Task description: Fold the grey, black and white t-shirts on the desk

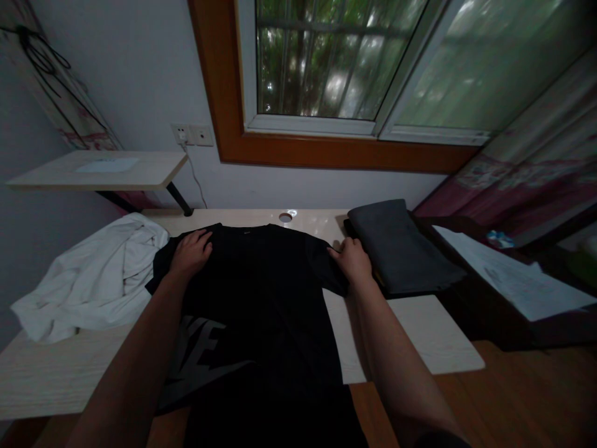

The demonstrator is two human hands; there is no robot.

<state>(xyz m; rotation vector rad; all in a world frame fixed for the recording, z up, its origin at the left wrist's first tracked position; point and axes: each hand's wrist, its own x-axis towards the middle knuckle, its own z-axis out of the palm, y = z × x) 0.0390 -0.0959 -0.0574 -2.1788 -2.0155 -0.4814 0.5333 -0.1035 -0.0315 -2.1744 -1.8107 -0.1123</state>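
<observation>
A black T-shirt (261,286) with a grey printed logo lies spread on the pale wooden table (415,326), its collar toward the wall and its lower edge hanging toward me. My left hand (192,252) rests on the shirt near the left shoulder, fingers laid out over the cloth. At the other side, my right hand (353,258) has its fingers closed at the outer edge of the right sleeve. The fingertips there are partly hidden. Just right of that hand are folded dark grey clothes (396,249).
A crumpled white cloth (97,274) is heaped at the left, below a small raised shelf (153,168) on black legs. A round cable hole (285,218) sits near the back edge. At the right, a white sheet (508,274) lies on a dark surface.
</observation>
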